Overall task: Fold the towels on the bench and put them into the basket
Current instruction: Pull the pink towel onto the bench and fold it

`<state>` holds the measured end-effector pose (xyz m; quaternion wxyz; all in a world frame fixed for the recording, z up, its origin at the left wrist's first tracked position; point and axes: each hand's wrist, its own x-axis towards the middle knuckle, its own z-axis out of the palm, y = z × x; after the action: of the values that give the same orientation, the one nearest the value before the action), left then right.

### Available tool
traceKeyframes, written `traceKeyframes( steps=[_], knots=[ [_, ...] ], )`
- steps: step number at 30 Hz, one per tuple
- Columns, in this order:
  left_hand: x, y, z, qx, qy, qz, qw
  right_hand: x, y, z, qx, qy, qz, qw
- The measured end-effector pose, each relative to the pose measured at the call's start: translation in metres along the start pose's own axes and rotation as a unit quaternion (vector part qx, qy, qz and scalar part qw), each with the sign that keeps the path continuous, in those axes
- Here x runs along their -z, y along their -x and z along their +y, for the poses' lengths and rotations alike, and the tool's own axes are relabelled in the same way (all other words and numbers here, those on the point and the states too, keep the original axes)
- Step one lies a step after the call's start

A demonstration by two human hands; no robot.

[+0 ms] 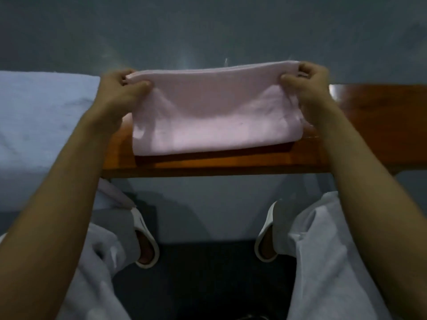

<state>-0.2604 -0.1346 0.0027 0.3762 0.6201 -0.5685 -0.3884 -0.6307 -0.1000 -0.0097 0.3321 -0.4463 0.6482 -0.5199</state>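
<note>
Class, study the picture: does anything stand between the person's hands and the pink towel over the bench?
Nothing visible does. The left hand and right hand each pinch a top corner of the pink towel over the wooden bench. No basket is in view.

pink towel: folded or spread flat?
Folded at least once: pink towel shows doubled layers along its top edge, corners pinched by left hand and right hand, held over bench.

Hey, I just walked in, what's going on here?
A person is handling a pink towel over a wooden bench. The left-hand grip and right-hand grip each pinch an upper corner, holding the top edge stretched while the lower part hangs down to the bench. A light blue cloth lies at the left. No basket is in view.
</note>
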Motion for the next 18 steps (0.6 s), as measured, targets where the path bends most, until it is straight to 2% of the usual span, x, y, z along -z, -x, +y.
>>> traceKeyframes(
  steps=[2,4,5,7,10,13,16,18],
  knots=[
    [-0.011,-0.007,-0.012,0.013,-0.018,0.053,0.998,-0.015,-0.011,0.015,-0.024,0.017,0.014,0.999],
    [-0.021,-0.006,-0.02,0.02,-0.095,0.101,0.99,-0.023,-0.015,0.022,-0.031,0.106,0.013,0.994],
    [-0.025,-0.003,-0.023,0.009,-0.145,0.118,0.982,-0.025,-0.014,0.022,-0.017,0.159,0.015,0.987],
    [-0.033,0.002,-0.025,-0.064,-0.247,0.127,0.958,-0.029,-0.008,0.015,0.043,0.25,0.022,0.967],
    [-0.052,0.01,-0.021,-0.178,-0.3,0.063,0.935,-0.044,0.008,0.008,0.138,0.333,0.001,0.933],
    [-0.082,0.024,-0.023,-0.239,-0.325,-0.038,0.914,-0.08,0.034,0.012,0.207,0.382,-0.1,0.895],
    [-0.104,0.035,-0.039,-0.222,-0.395,-0.106,0.885,-0.112,0.061,0.027,0.219,0.476,-0.207,0.826],
    [-0.104,0.035,-0.048,-0.202,-0.436,-0.107,0.871,-0.116,0.067,0.035,0.207,0.513,-0.215,0.805]
  ],
)
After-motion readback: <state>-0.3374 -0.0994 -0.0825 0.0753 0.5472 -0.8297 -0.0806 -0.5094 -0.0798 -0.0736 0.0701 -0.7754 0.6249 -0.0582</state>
